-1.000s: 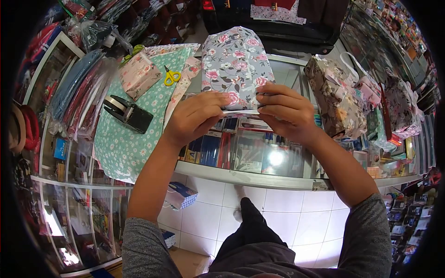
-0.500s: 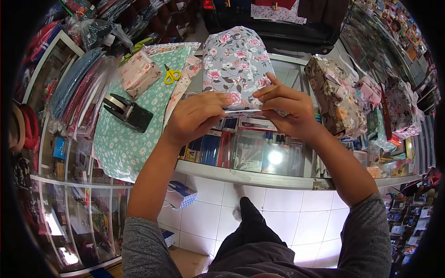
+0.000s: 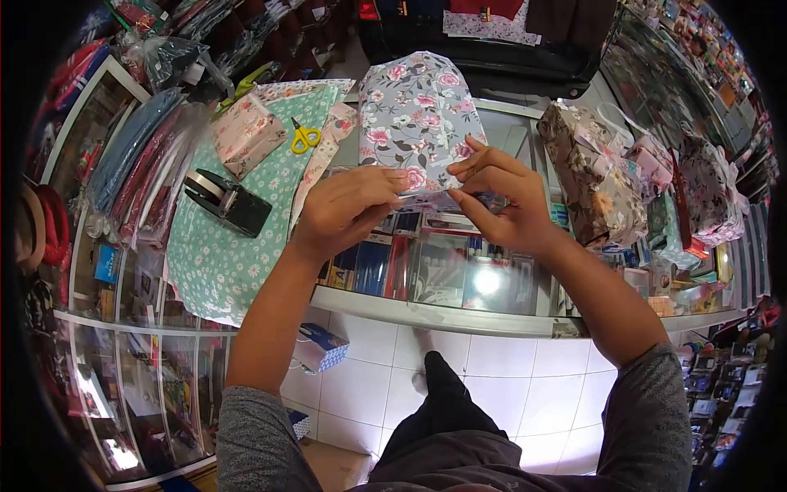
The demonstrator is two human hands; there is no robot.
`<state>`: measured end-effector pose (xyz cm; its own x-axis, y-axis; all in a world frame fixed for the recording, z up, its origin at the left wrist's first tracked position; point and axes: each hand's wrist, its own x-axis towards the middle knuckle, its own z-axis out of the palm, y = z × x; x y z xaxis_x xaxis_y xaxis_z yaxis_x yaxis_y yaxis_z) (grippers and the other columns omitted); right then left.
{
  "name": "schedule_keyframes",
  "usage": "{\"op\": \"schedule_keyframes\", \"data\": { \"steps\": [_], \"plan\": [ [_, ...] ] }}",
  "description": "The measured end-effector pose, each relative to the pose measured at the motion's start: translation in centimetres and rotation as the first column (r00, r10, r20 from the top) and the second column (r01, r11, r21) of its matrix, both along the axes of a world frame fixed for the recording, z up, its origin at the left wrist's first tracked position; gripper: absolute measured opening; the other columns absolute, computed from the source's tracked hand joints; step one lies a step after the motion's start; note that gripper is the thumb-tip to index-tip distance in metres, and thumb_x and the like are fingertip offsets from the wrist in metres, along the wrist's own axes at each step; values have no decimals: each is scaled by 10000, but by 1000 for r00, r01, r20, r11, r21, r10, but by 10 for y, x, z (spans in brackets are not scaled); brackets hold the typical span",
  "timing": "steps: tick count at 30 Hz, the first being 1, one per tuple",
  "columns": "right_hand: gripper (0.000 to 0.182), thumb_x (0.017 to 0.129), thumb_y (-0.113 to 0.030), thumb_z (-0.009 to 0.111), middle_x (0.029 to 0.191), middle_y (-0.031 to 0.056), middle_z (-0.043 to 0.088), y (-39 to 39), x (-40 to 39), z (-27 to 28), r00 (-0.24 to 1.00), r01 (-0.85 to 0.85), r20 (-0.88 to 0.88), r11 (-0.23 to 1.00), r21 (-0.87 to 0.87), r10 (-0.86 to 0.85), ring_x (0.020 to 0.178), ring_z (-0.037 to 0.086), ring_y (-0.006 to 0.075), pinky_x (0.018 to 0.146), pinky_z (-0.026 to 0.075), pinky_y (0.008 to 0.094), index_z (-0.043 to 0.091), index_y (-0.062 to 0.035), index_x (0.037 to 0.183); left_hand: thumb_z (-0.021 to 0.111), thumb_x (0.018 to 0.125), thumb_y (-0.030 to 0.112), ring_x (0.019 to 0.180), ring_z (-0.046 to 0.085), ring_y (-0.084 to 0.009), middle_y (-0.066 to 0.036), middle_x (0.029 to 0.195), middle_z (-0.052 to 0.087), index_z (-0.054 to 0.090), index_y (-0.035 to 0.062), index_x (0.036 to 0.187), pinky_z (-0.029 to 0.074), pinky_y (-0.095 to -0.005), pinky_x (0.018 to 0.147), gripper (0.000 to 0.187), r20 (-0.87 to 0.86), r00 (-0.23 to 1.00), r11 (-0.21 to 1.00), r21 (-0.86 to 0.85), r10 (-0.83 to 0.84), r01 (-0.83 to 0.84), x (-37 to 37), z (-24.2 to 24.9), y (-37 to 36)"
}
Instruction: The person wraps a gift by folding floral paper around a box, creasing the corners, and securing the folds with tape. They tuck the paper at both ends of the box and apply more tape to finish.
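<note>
A package in grey floral wrapping paper (image 3: pixel 422 115) lies on the glass counter in front of me, its near end between my hands. My left hand (image 3: pixel 348 205) is closed on the near left corner, fingers over the top and thumb underneath. At the near right corner, my right hand (image 3: pixel 508 201) pinches the paper's edge between thumb and fingertips. The near end fold is partly hidden by my fingers. To the left, a black tape dispenser (image 3: pixel 238 209) and yellow-handled scissors (image 3: pixel 305 139) rest on green daisy-patterned paper (image 3: pixel 217 275).
A small pink floral package (image 3: pixel 246 135) sits on the green paper. Brown floral packages (image 3: pixel 594 180) and further wrapped parcels (image 3: pixel 709 193) stand at the right. Plastic-bagged garments (image 3: pixel 135 164) lie far left. The counter's metal front edge (image 3: pixel 434 316) runs before me.
The white paper edge at the package's near end has been folded down out of sight. My right thumb has moved up and left, closer to the fingertips. The left hand stays nearly in place.
</note>
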<state>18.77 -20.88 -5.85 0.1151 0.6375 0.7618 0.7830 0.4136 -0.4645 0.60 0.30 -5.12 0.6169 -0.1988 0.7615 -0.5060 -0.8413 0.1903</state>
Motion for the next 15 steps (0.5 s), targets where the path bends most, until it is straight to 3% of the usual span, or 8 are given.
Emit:
{"op": "schedule_keyframes", "data": {
  "steps": [10, 15],
  "plan": [
    [125, 861, 31, 791, 932, 129, 719, 2, -3, -2, 995, 39, -88, 999, -1, -38, 990, 748, 250, 1173, 460, 553, 682, -15, 819, 802, 826, -95, 1085, 779, -322, -139, 1086, 806, 716, 16, 991, 626, -423, 955, 216, -22, 1000, 997, -75, 7, -9, 2, -4, -1],
    [142, 836, 32, 801, 895, 130, 716, 4, -5, -2, 994, 73, -81, 997, 32, -70, 956, 767, 273, 1113, 530, 493, 665, 0, 812, 775, 874, -111, 1091, 776, -316, -165, 1064, 802, 674, 15, 1065, 626, -419, 951, 250, -47, 999, 986, -167, -2, -6, 1, -9, -1]
  ]
}}
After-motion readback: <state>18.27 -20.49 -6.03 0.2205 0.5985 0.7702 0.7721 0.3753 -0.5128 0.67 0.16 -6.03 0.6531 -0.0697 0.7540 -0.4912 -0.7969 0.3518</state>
